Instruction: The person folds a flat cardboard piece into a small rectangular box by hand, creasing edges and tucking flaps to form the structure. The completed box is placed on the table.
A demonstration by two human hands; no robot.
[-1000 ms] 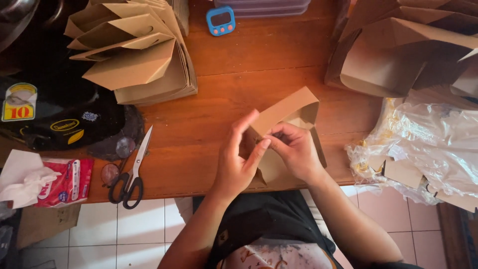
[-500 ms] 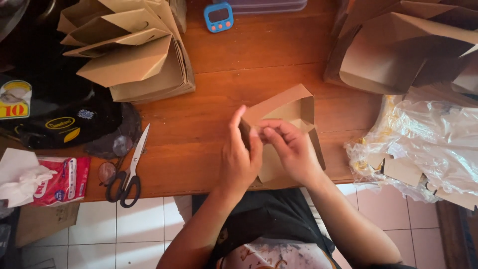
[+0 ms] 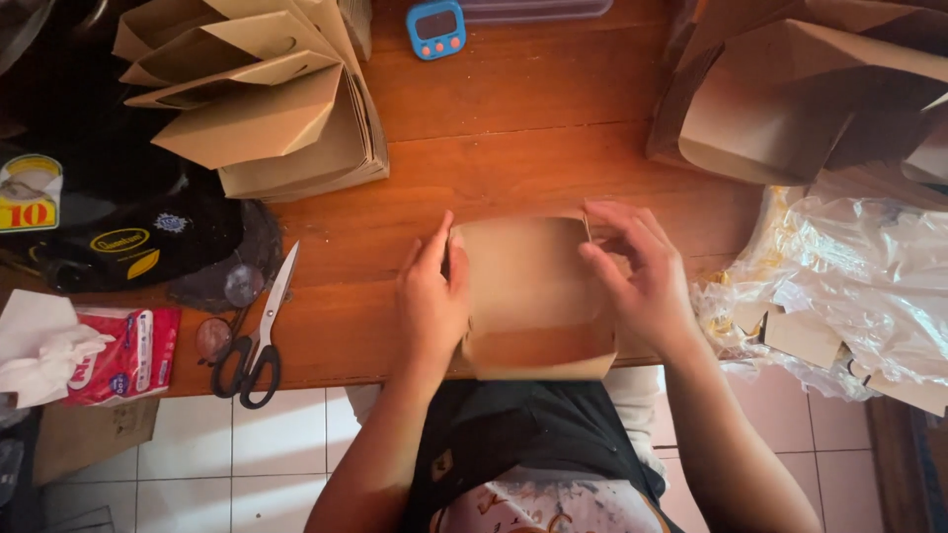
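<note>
Brown cardboard box (image 3: 533,296), centre frame, on wooden table (image 3: 513,128): left hand (image 3: 432,301) and right hand (image 3: 640,276) grip its opposite side walls. Scissors (image 3: 259,331) lower left; stacked folded boxes (image 3: 262,94) upper left.

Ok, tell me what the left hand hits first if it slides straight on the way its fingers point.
The left hand points away from the body, across the table. Past its fingertips lies bare wood; the blue timer at the far edge looks like the first thing in line, though depth is uncertain.
</note>
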